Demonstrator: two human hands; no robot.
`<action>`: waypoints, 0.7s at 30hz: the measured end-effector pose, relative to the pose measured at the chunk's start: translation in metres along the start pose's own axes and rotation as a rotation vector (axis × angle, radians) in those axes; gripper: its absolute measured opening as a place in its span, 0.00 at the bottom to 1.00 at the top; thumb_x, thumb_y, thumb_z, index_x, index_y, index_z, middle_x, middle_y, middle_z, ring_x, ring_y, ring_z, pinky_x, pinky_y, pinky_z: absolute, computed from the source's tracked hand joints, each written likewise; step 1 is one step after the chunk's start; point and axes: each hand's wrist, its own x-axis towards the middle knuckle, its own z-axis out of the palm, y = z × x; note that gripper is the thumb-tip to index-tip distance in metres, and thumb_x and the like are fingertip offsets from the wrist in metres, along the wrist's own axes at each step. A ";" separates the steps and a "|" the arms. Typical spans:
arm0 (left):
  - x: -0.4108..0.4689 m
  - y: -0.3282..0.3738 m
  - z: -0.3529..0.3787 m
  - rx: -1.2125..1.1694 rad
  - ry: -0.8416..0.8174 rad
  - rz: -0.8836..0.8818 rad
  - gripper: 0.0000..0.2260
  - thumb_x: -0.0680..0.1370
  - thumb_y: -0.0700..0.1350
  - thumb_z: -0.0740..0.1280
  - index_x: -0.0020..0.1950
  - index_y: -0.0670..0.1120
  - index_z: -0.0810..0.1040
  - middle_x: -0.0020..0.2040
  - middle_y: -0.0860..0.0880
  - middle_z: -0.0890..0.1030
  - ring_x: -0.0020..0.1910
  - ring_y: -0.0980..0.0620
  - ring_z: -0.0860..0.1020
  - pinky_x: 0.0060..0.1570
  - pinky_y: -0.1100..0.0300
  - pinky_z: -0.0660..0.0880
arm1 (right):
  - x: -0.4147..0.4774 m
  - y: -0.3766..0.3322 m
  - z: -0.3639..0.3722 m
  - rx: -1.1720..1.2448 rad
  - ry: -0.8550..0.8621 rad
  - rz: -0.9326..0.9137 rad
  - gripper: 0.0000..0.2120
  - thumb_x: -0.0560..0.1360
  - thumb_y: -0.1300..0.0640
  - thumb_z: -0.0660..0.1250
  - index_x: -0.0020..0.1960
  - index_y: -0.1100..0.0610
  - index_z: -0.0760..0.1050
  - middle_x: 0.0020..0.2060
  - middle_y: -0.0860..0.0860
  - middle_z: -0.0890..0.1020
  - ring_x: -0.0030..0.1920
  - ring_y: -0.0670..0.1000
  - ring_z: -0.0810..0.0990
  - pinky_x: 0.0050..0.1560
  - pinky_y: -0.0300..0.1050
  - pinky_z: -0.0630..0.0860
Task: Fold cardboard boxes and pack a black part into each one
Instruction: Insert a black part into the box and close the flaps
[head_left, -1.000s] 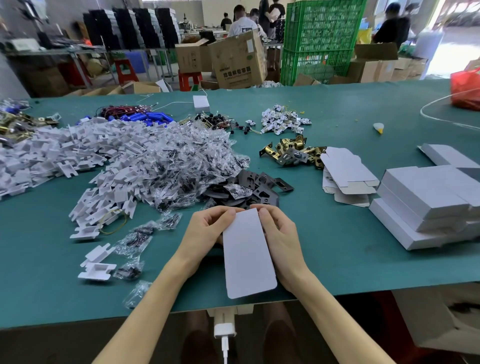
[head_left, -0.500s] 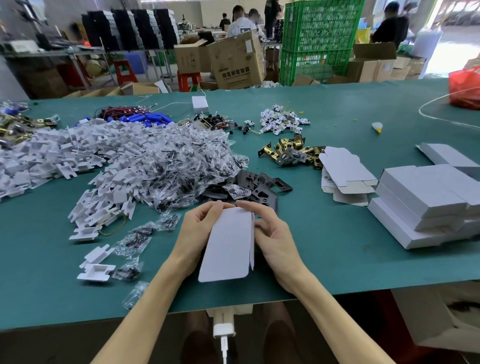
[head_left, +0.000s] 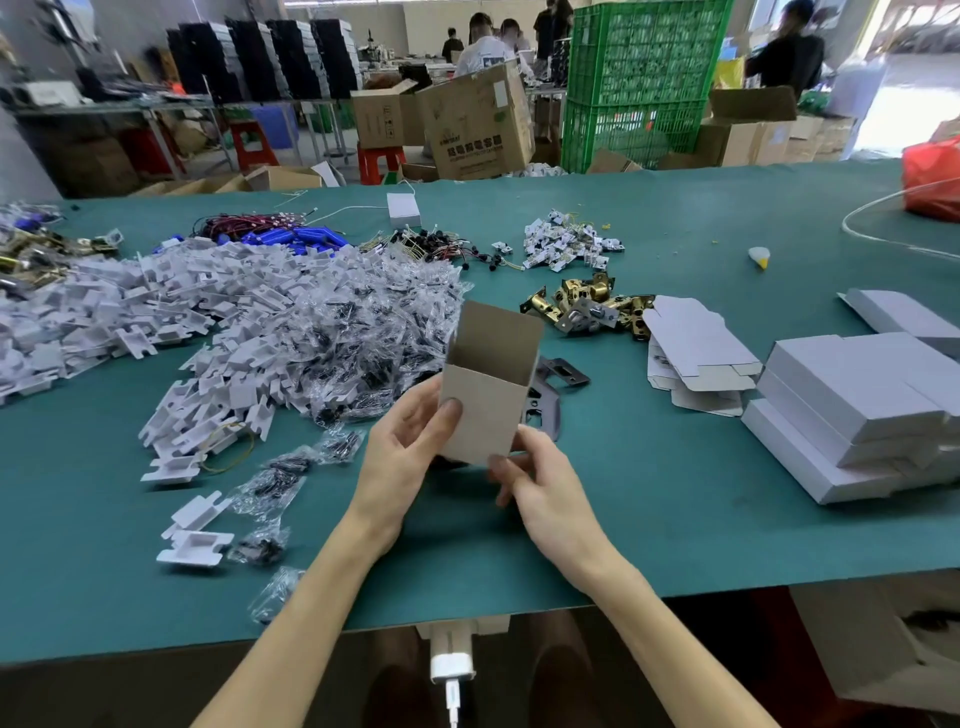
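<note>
**Desk:** What fills the view on your end?

**Operator:** I have the green table mat (head_left: 675, 519) across nearly everything. On its left lies a heap of white plastic pieces (head_left: 130, 312), running into a pile of small clear bags (head_left: 363, 338) with dark contents. At the right sits a stack of closed white boxes (head_left: 857, 410), with a few flat box blanks (head_left: 696, 348) just beside it.

**Desk:** And the carton?

**Operator:** I see the cardboard box (head_left: 485, 410) held upright above the table, near the middle. Its top is open and one flap stands up at the back. The left hand (head_left: 405, 457) grips its left side, thumb across the front face and fingers behind. The right hand (head_left: 545, 488) pinches the lower right corner, fingers curled. Just behind the box lie the black metal plates (head_left: 550, 371) on the mat, partly hidden by it.
</note>
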 end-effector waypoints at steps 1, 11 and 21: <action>-0.001 0.000 0.000 0.021 0.015 0.012 0.17 0.79 0.51 0.70 0.66 0.47 0.81 0.60 0.47 0.86 0.58 0.53 0.83 0.52 0.61 0.79 | 0.000 -0.001 0.000 -0.064 -0.048 -0.016 0.11 0.83 0.62 0.63 0.59 0.47 0.74 0.49 0.54 0.80 0.37 0.43 0.76 0.45 0.38 0.75; -0.003 -0.002 0.000 0.137 0.091 -0.095 0.16 0.77 0.56 0.71 0.58 0.47 0.79 0.48 0.53 0.86 0.44 0.56 0.83 0.29 0.65 0.74 | 0.111 -0.004 -0.096 -0.379 0.323 -0.030 0.19 0.81 0.54 0.69 0.68 0.61 0.73 0.57 0.55 0.79 0.53 0.54 0.81 0.55 0.48 0.78; -0.003 -0.006 0.007 0.070 -0.017 -0.184 0.18 0.78 0.52 0.70 0.61 0.43 0.73 0.53 0.45 0.84 0.47 0.46 0.84 0.33 0.51 0.82 | 0.213 0.027 -0.137 -1.038 0.285 0.106 0.18 0.81 0.61 0.66 0.69 0.61 0.71 0.62 0.65 0.72 0.65 0.67 0.70 0.60 0.59 0.72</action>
